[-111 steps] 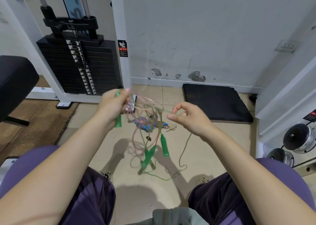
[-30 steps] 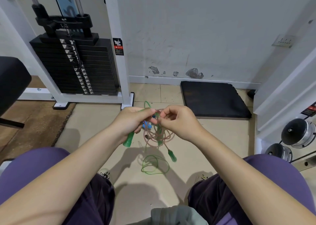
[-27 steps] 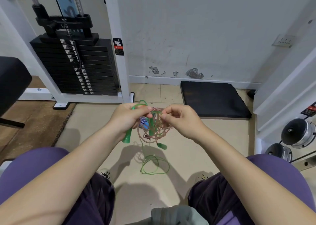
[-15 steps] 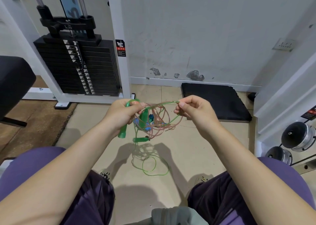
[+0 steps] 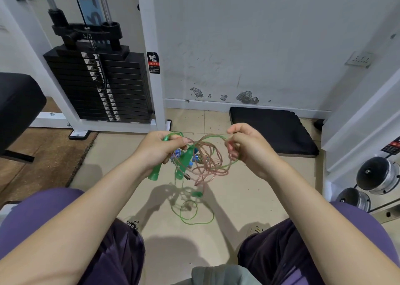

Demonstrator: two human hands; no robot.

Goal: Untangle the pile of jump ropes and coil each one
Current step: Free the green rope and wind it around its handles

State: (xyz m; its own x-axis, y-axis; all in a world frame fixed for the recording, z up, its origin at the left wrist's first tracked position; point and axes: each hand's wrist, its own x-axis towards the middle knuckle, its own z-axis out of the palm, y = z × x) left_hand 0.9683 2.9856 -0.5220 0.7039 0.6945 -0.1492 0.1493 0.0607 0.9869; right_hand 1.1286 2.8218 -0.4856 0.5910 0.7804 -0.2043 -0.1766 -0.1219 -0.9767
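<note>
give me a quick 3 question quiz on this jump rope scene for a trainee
1. True or false: the left hand grips a green handle.
2. Multiple choice: where does the loose green rope loop hang? A) over the black mat B) low, by the floor between the knees C) on the weight stack
3. Fill in: the right hand pinches a strand of the ____ held between both hands.

Key
1. True.
2. B. The black mat and the weight stack lie farther back, apart from it.
3. Tangle, a knot of pink and green ropes.
</note>
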